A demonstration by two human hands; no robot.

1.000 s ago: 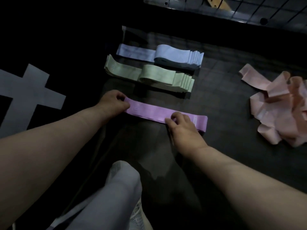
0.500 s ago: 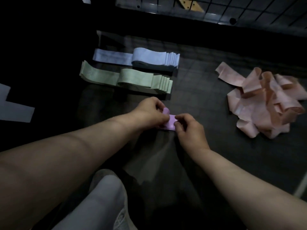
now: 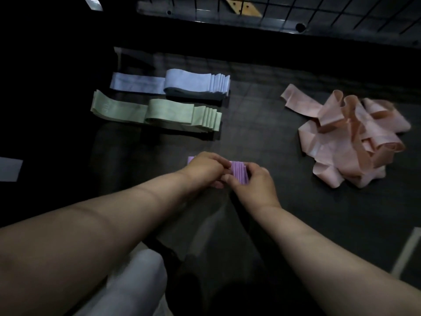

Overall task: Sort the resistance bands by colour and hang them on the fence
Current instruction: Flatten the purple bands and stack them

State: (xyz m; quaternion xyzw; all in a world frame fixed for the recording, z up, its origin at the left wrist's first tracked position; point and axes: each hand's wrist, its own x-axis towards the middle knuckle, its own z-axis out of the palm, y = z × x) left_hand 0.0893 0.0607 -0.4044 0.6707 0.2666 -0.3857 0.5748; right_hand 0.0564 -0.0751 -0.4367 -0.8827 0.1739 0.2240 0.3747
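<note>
A stack of purple bands (image 3: 239,174) lies on the dark floor at the centre, mostly covered by my hands. My left hand (image 3: 205,168) grips its left part and my right hand (image 3: 252,183) pinches its right end. Behind them lie a tidy stack of green bands (image 3: 159,112) and, farther back, a tidy stack of blue bands (image 3: 177,84). A loose heap of pink bands (image 3: 348,137) sits to the right. The wire fence (image 3: 296,10) runs along the top of the view.
My knee in light trousers (image 3: 136,281) is at the bottom centre. White tape marks (image 3: 9,168) lie on the floor at the left, and a pale strip (image 3: 407,252) at the right edge. A wooden piece (image 3: 243,5) shows behind the fence.
The purple bands lay stretched out flat between my hands; my left hand has moved right to meet the right hand, and the bands are now bunched short between them.
</note>
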